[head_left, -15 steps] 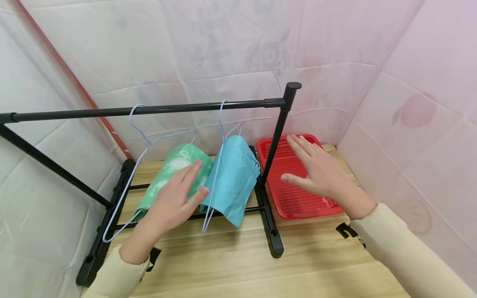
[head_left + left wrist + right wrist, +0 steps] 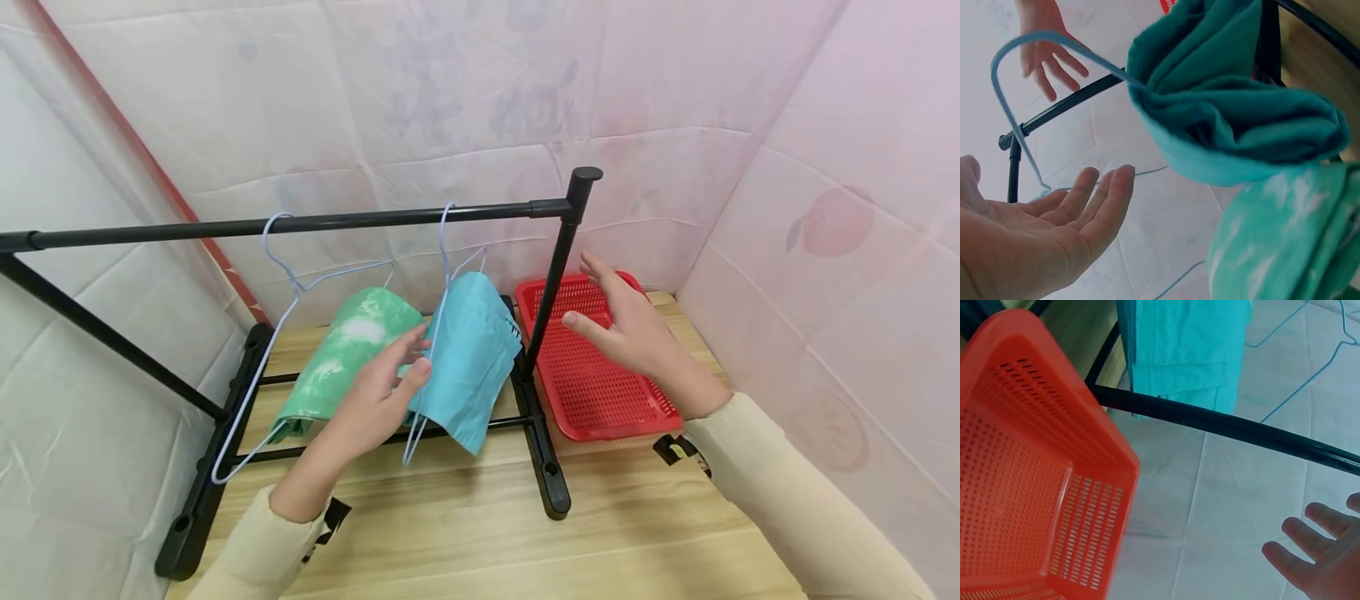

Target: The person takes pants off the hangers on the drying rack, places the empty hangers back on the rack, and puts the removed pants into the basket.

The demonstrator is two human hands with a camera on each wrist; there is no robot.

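A folded turquoise cloth (image 2: pixel 472 358) hangs over a light-blue wire hanger (image 2: pixel 443 242) on the black rack's top bar (image 2: pixel 360 222). To its left, a green and white tie-dye cloth (image 2: pixel 348 346) drapes over a second hanger (image 2: pixel 297 287). My left hand (image 2: pixel 378 400) hovers before both cloths, fingers loosely bent, holding nothing. In the left wrist view its palm (image 2: pixel 1054 244) faces up beside the turquoise cloth (image 2: pixel 1210 156). My right hand (image 2: pixel 633 325) is raised over the red basket (image 2: pixel 592 433), fingers spread and holding nothing; its fingers (image 2: pixel 1307 540) show in the right wrist view.
The rack's right foot (image 2: pixel 551 479) stands on the wooden table (image 2: pixel 465 542) beside the basket, its upright post (image 2: pixel 555 275) between the turquoise cloth and my right hand. The left foot (image 2: pixel 183 533) is at the far left. White printed sheets (image 2: pixel 480 100) enclose the table.
My left hand has shifted right toward the turquoise cloth, its fingers more bent. The right hand has moved slightly left and turned a little. Cloths, hangers and basket stay in place.
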